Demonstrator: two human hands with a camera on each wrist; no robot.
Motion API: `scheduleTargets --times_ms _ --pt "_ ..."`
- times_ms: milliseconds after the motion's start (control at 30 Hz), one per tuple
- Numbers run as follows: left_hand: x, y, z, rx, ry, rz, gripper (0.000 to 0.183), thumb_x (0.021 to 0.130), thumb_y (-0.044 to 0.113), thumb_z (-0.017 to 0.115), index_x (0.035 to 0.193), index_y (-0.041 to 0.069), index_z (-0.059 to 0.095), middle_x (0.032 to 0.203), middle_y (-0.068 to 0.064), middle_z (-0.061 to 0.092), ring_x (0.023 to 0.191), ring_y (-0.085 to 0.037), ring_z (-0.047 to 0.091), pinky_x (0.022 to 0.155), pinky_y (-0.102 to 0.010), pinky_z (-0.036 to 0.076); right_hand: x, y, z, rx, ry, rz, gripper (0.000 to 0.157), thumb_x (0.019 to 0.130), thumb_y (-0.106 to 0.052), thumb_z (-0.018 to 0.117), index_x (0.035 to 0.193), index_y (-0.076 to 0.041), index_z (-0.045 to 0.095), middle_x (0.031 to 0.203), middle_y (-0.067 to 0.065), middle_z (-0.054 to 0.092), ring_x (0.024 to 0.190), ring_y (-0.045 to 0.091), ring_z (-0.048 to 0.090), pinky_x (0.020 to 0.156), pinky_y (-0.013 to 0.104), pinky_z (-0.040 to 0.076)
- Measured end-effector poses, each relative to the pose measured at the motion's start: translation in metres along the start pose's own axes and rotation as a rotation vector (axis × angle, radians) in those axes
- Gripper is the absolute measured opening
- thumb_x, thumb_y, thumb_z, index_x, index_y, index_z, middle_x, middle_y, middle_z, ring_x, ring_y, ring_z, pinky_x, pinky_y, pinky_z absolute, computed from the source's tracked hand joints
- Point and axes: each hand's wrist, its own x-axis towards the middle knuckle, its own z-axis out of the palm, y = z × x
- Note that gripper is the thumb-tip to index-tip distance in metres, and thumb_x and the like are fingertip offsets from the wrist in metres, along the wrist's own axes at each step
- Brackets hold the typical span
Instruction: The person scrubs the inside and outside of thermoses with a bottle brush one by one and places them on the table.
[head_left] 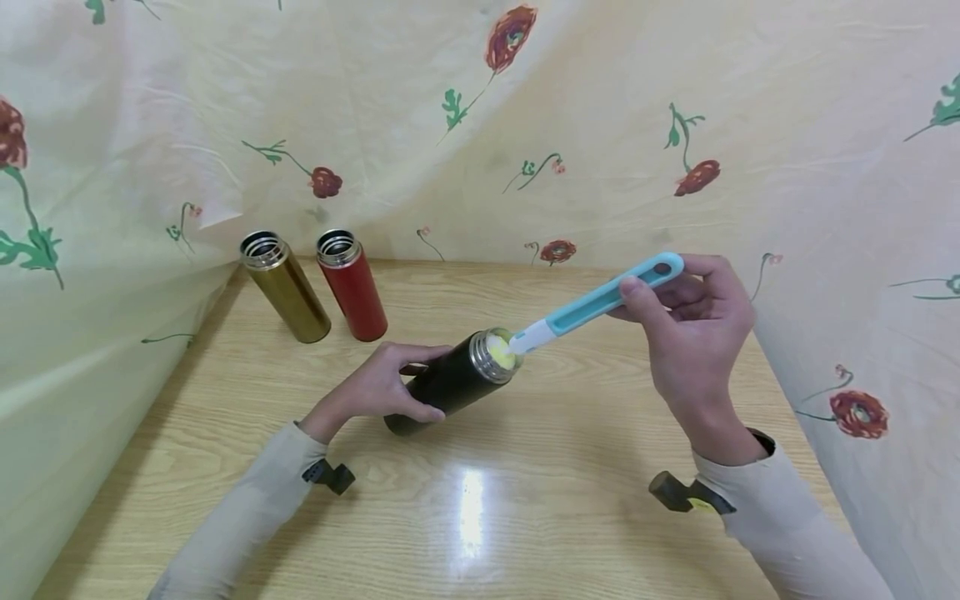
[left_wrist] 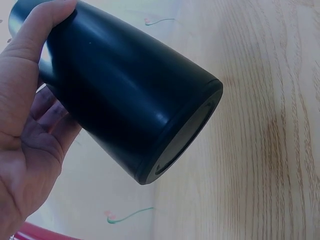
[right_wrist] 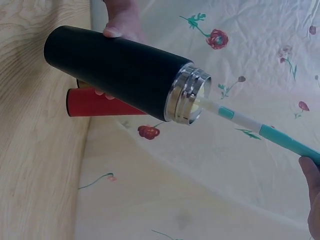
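Observation:
My left hand (head_left: 390,383) grips a black thermos flask (head_left: 450,379) round its body. The flask tilts, its lidless steel mouth (right_wrist: 187,95) toward the right, and its base shows in the left wrist view (left_wrist: 185,135). Between thumb and fingers, my right hand (head_left: 693,333) pinches the blue handle of a bottle brush (head_left: 600,304). The brush's white neck runs down to a pale yellow sponge head (head_left: 501,352), which sits in the flask's mouth. How far the sponge reaches inside is hidden.
A gold flask (head_left: 288,292) and a red flask (head_left: 354,287), both without lids, stand at the back left of the wooden table (head_left: 570,500). A cream cloth with red flowers (head_left: 390,100) hangs behind and along both sides.

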Motion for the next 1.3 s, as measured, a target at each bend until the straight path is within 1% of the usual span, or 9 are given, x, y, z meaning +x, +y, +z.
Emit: scheduleTargets --times_ms 100,200,433,733,967,1300 --pt "-0.002 0.0 -0.001 -0.012 -0.006 -0.019 0.083 0.072 0.023 0.093 0.145 0.006 0.057 0.14 -0.009 0.064 0.123 -0.032 0.063 0.098 -0.049 0.056 0.003 -0.003 0.0 0.005 0.004 -0.014 0.024 0.08 0.02 0.071 0.101 0.018 0.059 0.08 0.018 0.073 0.067 0.023 0.074 0.064 0.036 0.063" --pt "-0.003 0.001 -0.002 -0.016 -0.01 -0.033 0.083 0.073 0.025 0.093 0.146 0.007 0.057 0.141 -0.009 0.063 0.124 -0.032 0.063 0.099 -0.05 0.055 0.007 -0.006 0.0 0.033 0.019 -0.024 0.023 0.079 0.022 0.07 0.099 0.019 0.058 0.078 0.02 0.073 0.065 0.024 0.073 0.063 0.038 0.063" --pt "-0.004 0.001 -0.003 -0.014 -0.02 -0.065 0.087 0.073 0.03 0.093 0.148 0.01 0.055 0.144 -0.007 0.061 0.127 -0.031 0.061 0.102 -0.051 0.053 0.014 -0.01 -0.002 0.102 0.036 -0.013 0.022 0.078 0.026 0.067 0.097 0.02 0.057 0.078 0.023 0.072 0.065 0.027 0.073 0.062 0.04 0.062" --pt "-0.005 0.003 -0.007 -0.004 -0.023 -0.079 0.087 0.073 0.032 0.093 0.149 0.012 0.054 0.144 -0.007 0.06 0.127 -0.032 0.061 0.102 -0.052 0.052 0.019 -0.014 -0.004 0.138 0.054 -0.008 0.023 0.079 0.027 0.066 0.099 0.022 0.056 0.078 0.025 0.072 0.065 0.029 0.074 0.062 0.042 0.062" --pt "-0.007 0.001 -0.006 -0.003 -0.015 -0.08 0.086 0.074 0.03 0.093 0.149 0.012 0.054 0.144 -0.007 0.06 0.126 -0.032 0.061 0.102 -0.053 0.053 0.022 -0.018 -0.004 0.165 0.065 -0.015 0.022 0.079 0.027 0.065 0.098 0.023 0.055 0.079 0.027 0.072 0.066 0.03 0.074 0.062 0.043 0.062" --pt "-0.007 0.001 -0.007 0.001 -0.015 -0.074 0.086 0.074 0.031 0.093 0.149 0.013 0.054 0.144 -0.007 0.061 0.126 -0.033 0.061 0.102 -0.054 0.052 0.029 -0.026 -0.006 0.184 0.117 -0.024 0.024 0.077 0.028 0.066 0.097 0.024 0.054 0.076 0.028 0.07 0.063 0.031 0.072 0.06 0.044 0.061"
